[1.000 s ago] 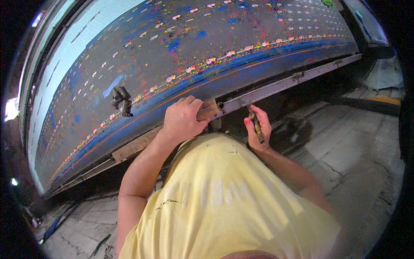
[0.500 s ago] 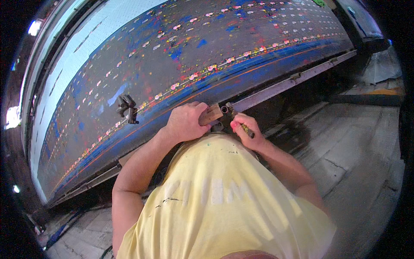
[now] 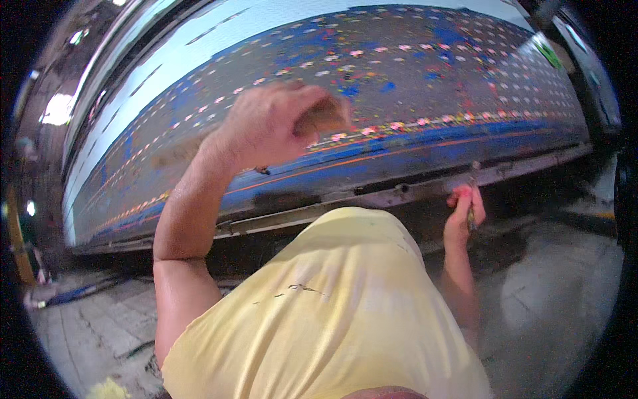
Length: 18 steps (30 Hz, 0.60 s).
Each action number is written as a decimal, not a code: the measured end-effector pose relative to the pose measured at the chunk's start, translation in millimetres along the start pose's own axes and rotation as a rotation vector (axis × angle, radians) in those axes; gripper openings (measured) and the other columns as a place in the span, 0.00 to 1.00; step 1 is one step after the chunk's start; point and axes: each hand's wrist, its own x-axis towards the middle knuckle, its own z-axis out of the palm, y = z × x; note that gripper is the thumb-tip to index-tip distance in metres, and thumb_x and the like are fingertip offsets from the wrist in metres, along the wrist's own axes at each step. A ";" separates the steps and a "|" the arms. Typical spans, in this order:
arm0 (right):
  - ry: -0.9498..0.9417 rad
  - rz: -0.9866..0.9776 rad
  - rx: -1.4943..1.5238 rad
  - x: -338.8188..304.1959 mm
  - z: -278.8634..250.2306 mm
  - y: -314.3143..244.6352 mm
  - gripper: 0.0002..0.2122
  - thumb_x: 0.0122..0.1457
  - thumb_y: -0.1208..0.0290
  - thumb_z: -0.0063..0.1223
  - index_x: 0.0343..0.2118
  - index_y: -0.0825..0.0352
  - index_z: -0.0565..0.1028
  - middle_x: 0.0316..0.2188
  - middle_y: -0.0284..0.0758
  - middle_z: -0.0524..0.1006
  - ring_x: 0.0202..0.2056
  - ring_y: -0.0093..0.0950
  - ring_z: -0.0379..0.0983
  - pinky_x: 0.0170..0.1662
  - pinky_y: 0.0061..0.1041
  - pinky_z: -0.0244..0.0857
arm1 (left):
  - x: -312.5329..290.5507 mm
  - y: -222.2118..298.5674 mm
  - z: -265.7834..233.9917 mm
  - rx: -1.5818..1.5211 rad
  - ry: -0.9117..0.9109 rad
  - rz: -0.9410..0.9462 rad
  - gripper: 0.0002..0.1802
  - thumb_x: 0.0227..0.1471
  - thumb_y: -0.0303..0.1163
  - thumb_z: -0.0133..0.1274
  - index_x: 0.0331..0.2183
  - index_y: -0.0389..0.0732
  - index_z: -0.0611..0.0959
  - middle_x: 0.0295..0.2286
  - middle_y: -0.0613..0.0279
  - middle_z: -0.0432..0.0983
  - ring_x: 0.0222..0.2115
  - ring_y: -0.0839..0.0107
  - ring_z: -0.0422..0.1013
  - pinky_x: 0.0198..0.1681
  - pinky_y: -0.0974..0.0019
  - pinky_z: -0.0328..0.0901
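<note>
My left hand (image 3: 266,123) is raised over the long paint-spattered table (image 3: 392,143), closed around a brown wooden block (image 3: 325,118); both are blurred by motion. Off to the right, just past the table's near edge, my right hand (image 3: 468,203) grips a slim hand tool (image 3: 473,174) upright in its fist. The tool's narrow head sticks up above the fingers, and its handle end shows below them; blur hides its exact kind. A small dark metal part (image 3: 264,171) peeks out below my left wrist, mostly covered by it.
A metal rail (image 3: 319,211) runs along the table's near edge, with small fittings on it. Rows of small pinkish printed marks cover the dark tabletop. A pale blue strip (image 3: 166,73) borders its far side. Worn grey flooring (image 3: 531,292) lies on the right.
My left hand has lifted the wooden block from the near rail up over the table. My right hand has swung right with its tool, away from the left. The view has turned and shifted too.
</note>
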 end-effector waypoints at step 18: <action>-0.338 -0.442 -0.229 3.0 35.2 -23.2 0.07 0.69 0.77 0.56 0.32 0.72 0.81 0.32 0.43 0.79 0.33 0.37 0.78 0.38 0.33 0.72 | -282.5 -207.6 153.2 -0.044 0.268 -0.652 0.18 0.60 0.24 0.62 0.51 0.40 0.83 0.60 0.46 0.78 0.61 0.35 0.73 0.64 0.43 0.71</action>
